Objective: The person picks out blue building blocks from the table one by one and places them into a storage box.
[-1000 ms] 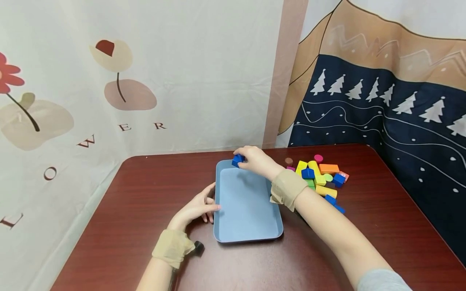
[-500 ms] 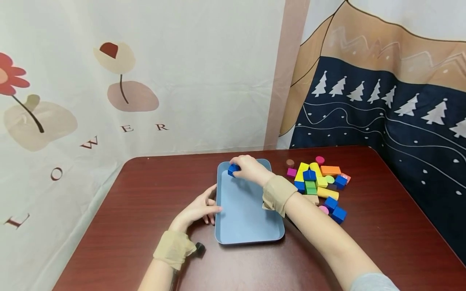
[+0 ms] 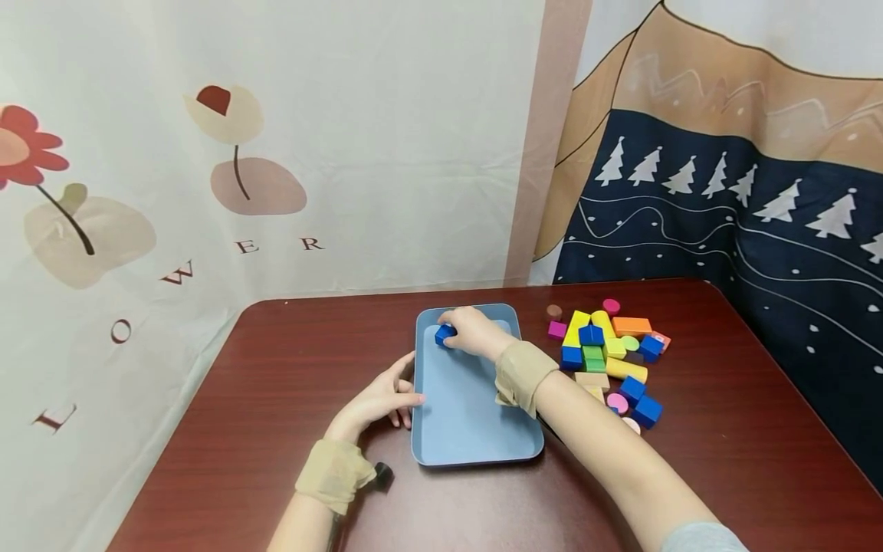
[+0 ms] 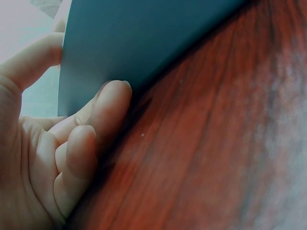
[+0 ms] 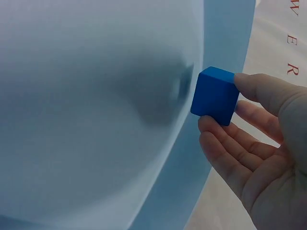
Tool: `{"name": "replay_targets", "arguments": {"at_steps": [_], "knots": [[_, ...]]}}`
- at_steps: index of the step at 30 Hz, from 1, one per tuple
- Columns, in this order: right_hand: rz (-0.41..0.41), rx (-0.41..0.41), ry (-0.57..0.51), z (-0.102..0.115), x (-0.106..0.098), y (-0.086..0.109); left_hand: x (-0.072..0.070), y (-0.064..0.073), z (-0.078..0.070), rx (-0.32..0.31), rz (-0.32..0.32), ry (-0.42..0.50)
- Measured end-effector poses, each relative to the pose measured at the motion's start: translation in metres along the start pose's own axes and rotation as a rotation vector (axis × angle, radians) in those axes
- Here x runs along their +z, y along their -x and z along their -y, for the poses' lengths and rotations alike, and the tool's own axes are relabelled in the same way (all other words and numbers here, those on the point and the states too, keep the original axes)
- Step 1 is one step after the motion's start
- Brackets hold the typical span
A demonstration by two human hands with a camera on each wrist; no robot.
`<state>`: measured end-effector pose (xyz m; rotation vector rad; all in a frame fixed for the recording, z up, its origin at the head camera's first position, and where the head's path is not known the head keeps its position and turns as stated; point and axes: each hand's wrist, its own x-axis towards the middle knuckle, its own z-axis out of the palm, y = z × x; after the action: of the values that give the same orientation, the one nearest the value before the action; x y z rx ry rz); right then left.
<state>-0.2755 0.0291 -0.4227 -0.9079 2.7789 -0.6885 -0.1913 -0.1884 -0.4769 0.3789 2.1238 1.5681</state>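
Note:
In the head view my right hand [image 3: 472, 331] is over the far left part of a light blue tray [image 3: 476, 414], pinching a blue block [image 3: 444, 334] between thumb and fingertips. The right wrist view shows this blue block [image 5: 215, 96] tilted, close over the tray floor, with a dark shadow beside it. My left hand [image 3: 379, 395] holds the tray's left side. In the left wrist view its thumb [image 4: 41, 57] reaches over the rim and its fingers [image 4: 112, 103] lie against the outer wall of the tray [image 4: 124, 38], low by the table.
Right of the tray, several coloured blocks lie loosely together, among them a yellow cylinder [image 3: 626, 369], an orange block [image 3: 631, 327], a green block [image 3: 593, 359] and a blue block [image 3: 647, 412]. They rest on the dark red table [image 3: 276, 406]. A printed curtain [image 3: 386, 153] hangs behind the table.
My right hand has moved from the tray's far rim nearer and lower into the tray with the blue block. The left hand stays at the tray's left side.

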Motion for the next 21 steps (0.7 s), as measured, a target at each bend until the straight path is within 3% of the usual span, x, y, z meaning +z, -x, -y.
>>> {"name": "replay_targets", "arguments": {"at_steps": [21], "knots": [[0.025,0.058,-0.007,-0.0028,0.0088,-0.0046,0.0,-0.0004,-0.0006,-0.003,0.001,-0.016]]}}
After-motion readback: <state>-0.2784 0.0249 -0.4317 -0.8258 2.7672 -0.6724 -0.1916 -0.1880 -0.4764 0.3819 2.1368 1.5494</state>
